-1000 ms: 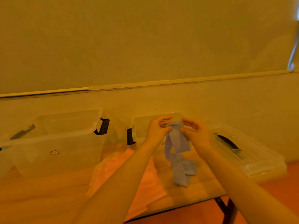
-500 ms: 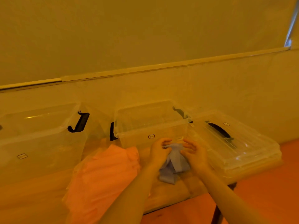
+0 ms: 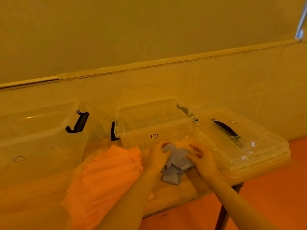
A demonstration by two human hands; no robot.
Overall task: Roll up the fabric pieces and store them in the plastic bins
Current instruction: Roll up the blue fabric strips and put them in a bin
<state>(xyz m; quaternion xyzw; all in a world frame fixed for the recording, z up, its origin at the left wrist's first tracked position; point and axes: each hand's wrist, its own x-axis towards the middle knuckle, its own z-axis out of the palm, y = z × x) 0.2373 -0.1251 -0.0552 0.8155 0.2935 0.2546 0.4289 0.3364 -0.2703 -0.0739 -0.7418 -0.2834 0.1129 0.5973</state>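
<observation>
Both hands are working a blue fabric strip [image 3: 177,161] on the wooden table [image 3: 174,198], just in front of the middle clear bin [image 3: 154,125].

Left hand [image 3: 157,156]: fingers are curling over the strip's left edge, apparently pinching it; the thumb side is hidden, so the hold is judged, not certain. Right hand [image 3: 201,159]: fingers are lying fairly straight, tips touching the strip's right side, pressing rather than clasping.

The strip is lying bunched, not rolled: loose folds are showing, with a tail trailing toward the near table edge, away from the middle bin.

Left of the middle bin, a pile of orange fabric [image 3: 106,180] is waiting, partly overlapping the table's near edge. Further left of it, a second, larger bin [image 3: 38,143] is standing open with a black latch raised. Right of the middle bin and touching it, clear lids [image 3: 240,143] with a black handle are lying stacked.

Step in hand, as I judge it: starting the roll on the blue strip; storing is not yet done. The middle bin is looking empty.

Next move probably calls for straightening the bunched folds, then turning one end over itself while the other hand is keeping tension, and finally lifting the roll over the bin's front wall.
</observation>
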